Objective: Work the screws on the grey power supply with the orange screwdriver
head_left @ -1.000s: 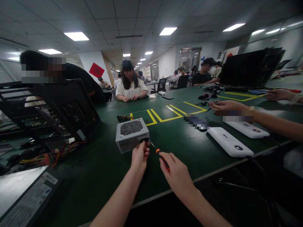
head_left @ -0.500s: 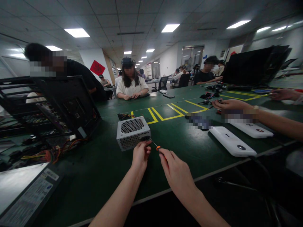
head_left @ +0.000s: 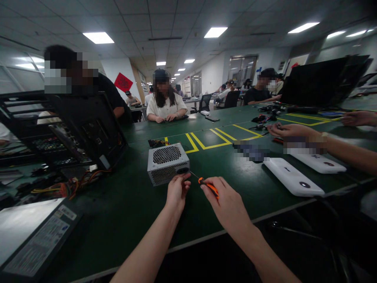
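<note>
A silver computer power supply (head_left: 165,173) with a perforated grille sits on the green table before me. My left hand (head_left: 178,190) is at its near face, thumb and fingers pinched together just under the black socket (head_left: 183,171). Whatever they pinch is too small or hidden to make out. To the right, my right hand (head_left: 222,196) grips a screwdriver (head_left: 212,189) with an orange and black handle. Its thin shaft points up and left toward the power supply's right edge; whether the tip touches is unclear.
An open black computer case (head_left: 97,129) stands at left, with loose cables (head_left: 63,188) beside it. A metal unit with labels (head_left: 38,243) lies near left. White power banks (head_left: 291,177) lie at right, near another person's hand (head_left: 290,129). A co-worker (head_left: 166,100) sits opposite.
My right hand has turned and shifted slightly right, showing more of the screwdriver's orange handle. My left hand stays at the power supply. The whole view has shifted a little.
</note>
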`<state>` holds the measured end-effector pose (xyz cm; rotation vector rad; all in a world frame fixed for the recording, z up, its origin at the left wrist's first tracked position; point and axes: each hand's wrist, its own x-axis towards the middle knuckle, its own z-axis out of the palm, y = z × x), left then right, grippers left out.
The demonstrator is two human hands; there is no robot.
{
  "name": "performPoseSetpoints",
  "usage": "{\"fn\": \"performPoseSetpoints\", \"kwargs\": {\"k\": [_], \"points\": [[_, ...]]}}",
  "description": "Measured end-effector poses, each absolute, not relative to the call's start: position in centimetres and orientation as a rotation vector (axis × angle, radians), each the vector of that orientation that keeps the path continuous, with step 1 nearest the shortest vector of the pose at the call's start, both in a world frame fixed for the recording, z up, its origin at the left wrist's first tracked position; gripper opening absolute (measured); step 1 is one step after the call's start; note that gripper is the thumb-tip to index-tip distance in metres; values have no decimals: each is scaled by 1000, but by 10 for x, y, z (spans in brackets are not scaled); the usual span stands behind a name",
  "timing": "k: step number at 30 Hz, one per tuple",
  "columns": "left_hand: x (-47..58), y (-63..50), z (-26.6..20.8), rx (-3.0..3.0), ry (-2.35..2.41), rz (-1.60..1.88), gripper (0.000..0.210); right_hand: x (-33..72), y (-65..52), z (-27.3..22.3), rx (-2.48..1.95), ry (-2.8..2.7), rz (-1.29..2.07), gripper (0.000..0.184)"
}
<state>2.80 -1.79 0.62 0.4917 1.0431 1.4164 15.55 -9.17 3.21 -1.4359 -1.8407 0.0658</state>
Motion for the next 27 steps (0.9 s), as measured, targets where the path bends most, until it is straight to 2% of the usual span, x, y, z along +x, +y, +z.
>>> {"fn": "performPoseSetpoints", "kwargs": {"k": [6,8,10,27], "points": [[28,-18,7,497,1054,1409,12,152,-92,32,-1246,-1900,-84,17],[28,-18,6,493,1055,1408,12,152,-91,30,-1280,-1871,-148,14],[28,-18,6,493,1056,1407,12,152,-90,29,-1350,-1847,-177,19],[28,-18,7,495,1046,1413,11,151,-96,32,-1356,-1909,-18,17]]}}
